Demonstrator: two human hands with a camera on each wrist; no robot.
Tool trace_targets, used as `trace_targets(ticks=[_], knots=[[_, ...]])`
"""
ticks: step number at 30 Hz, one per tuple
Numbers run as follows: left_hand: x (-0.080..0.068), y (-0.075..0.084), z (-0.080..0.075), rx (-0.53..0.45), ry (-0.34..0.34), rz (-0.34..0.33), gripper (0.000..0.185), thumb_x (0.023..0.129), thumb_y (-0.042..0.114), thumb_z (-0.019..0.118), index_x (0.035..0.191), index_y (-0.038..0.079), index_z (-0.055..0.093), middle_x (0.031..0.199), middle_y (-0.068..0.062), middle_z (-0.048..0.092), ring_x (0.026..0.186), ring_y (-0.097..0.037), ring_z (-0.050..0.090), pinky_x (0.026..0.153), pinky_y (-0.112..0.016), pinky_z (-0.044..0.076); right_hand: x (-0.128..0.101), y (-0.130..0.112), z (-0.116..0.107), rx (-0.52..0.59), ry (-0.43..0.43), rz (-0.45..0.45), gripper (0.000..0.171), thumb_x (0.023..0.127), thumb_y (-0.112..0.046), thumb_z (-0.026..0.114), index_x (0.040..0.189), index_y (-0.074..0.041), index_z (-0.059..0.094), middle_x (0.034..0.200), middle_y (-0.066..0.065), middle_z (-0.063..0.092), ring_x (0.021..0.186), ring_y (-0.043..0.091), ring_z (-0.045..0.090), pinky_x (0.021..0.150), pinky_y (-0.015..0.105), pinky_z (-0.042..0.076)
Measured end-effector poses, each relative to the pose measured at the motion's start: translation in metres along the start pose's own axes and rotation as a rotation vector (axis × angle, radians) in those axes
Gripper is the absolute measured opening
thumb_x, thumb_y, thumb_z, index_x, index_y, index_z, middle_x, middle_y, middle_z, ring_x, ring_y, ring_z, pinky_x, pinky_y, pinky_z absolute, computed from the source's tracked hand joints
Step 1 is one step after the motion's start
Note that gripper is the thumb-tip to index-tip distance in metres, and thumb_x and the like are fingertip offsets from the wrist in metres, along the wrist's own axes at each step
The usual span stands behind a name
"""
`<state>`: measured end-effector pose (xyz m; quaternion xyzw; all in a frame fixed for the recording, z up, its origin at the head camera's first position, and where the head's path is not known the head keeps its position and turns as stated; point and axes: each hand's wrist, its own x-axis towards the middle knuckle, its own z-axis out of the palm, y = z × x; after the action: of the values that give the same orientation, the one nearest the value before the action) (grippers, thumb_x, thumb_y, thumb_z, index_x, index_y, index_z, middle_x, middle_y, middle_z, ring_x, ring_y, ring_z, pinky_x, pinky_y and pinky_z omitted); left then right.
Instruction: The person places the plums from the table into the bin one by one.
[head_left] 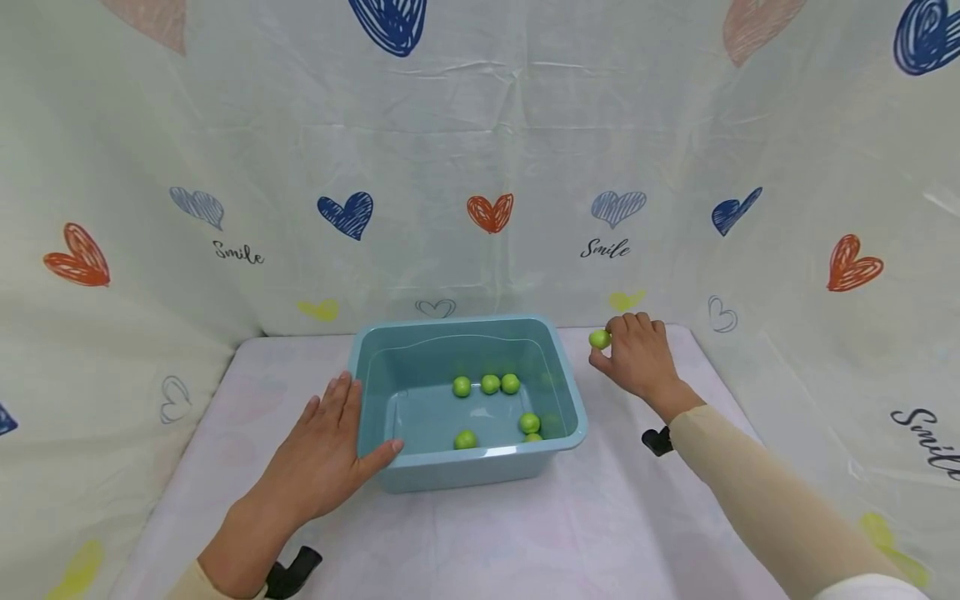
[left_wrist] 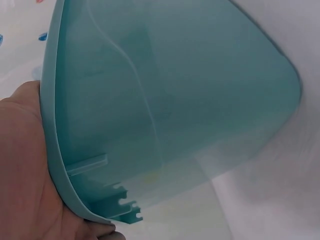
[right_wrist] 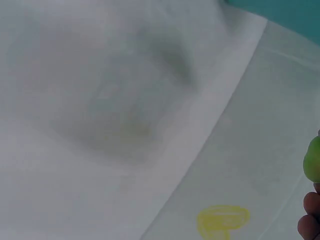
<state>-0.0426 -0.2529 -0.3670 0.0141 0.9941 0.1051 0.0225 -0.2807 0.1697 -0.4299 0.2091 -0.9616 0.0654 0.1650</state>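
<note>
So there's a light blue plastic tub (head_left: 390, 367) sitting in the middle of a table (head_left: 600, 533) covered with a pale cloth. The left hand (head_left: 322, 454) is flat against the tub's outer wall at about 8 o'clock from the tub's centre, fingers straight and lying along the side, thumb stretched across the near corner. It's pressing on it, not curled round anything. The left wrist view shows the same thing up close: palm (left_wrist: 25, 170) right against the tub's rim and outside wall.

Over at roughly 2 o'clock from the tub, just past its far right corner, the right hand (head_left: 637, 354) is pinching a small green ball (head_left: 598, 339) between the fingertips and thumb. The ball is outside the tub, close to its rim but not touching it. I can't tell whether it's lifted off the cloth or resting on it. In the right wrist view you only get a sliver of the ball (right_wrist: 313, 166) at the right edge with a fingertip (right_wrist: 310, 220) below it, the rest is blurry cloth.

Inside the tub there are more green balls (head_left: 489, 384): three in a row, touching or nearly so, toward the back, plus a few more nearer the front, around 5 to 6 o'clock.

A curtain with hearts and the word "Smile" (head_left: 604, 248) wraps around the table on three sides.
</note>
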Motion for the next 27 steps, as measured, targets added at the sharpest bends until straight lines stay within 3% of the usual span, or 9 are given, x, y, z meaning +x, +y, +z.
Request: trace_targets(ticks=[12, 18, 27], knots=[[-0.001, 0.0, -0.003, 0.038, 0.012, 0.015, 0.113, 0.099, 0.08, 0.044, 0.163, -0.011, 0.022, 0.172, -0.031, 0.018, 0.159, -0.05, 0.019, 0.127, -0.068, 0.02, 0.018, -0.059, -0.041, 0.093, 0.094, -0.136, 0.038, 0.092, -0.033, 0.07, 0.11, -0.001, 0.062, 0.099, 0.014, 0.062, 0.099, 0.036, 0.053, 0.086, 0.052, 0.041], [0.0, 0.001, -0.002, 0.038, 0.006, 0.006, 0.114, 0.098, 0.08, 0.044, 0.163, -0.011, 0.02, 0.172, -0.031, 0.017, 0.159, -0.051, 0.018, 0.127, -0.068, 0.019, 0.019, -0.087, -0.048, 0.121, 0.126, -0.25, 0.037, 0.091, -0.034, 0.069, 0.107, -0.002, 0.063, 0.097, 0.013, 0.062, 0.094, 0.034, 0.053, 0.083, 0.051, 0.042], [0.002, 0.002, -0.001, 0.027, 0.002, -0.004, 0.115, 0.098, 0.079, 0.047, 0.163, -0.011, 0.02, 0.172, -0.032, 0.016, 0.159, -0.052, 0.018, 0.126, -0.068, 0.021, 0.016, -0.123, -0.051, 0.156, 0.111, -0.33, 0.035, 0.092, -0.039, 0.071, 0.105, -0.006, 0.064, 0.098, 0.009, 0.062, 0.092, 0.029, 0.053, 0.084, 0.047, 0.042]])
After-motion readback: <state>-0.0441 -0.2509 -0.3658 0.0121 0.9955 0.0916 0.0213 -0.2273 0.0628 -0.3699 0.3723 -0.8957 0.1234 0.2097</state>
